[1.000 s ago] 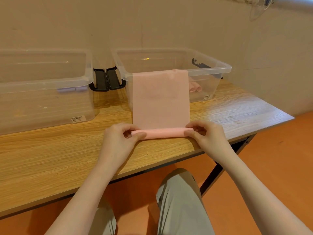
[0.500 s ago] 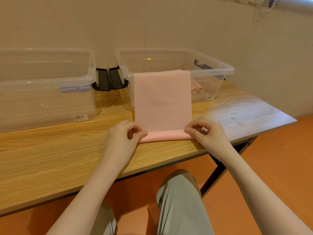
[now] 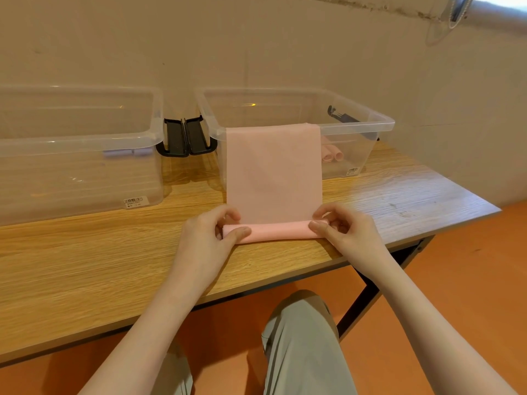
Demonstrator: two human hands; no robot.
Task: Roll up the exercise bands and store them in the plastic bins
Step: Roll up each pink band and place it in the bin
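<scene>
Here, both hands [image 3: 278, 233] pinching pink band [image 3: 273, 172] roll, far end hidden inside bin [image 3: 356, 125]

Wooden table [image 3: 85, 266]: bins [image 3: 79, 155], pink band [image 3: 273, 172].

A bare, plain room, perhaps a storeroom or a basement workspace. A stained beige wall [image 3: 256, 38] stands behind a wood-grain table [image 3: 85, 266] on black metal legs, the floor [image 3: 470, 266] is orange, and two clear plastic bins [image 3: 79, 143] with price labels stand on the table's far side.
</scene>
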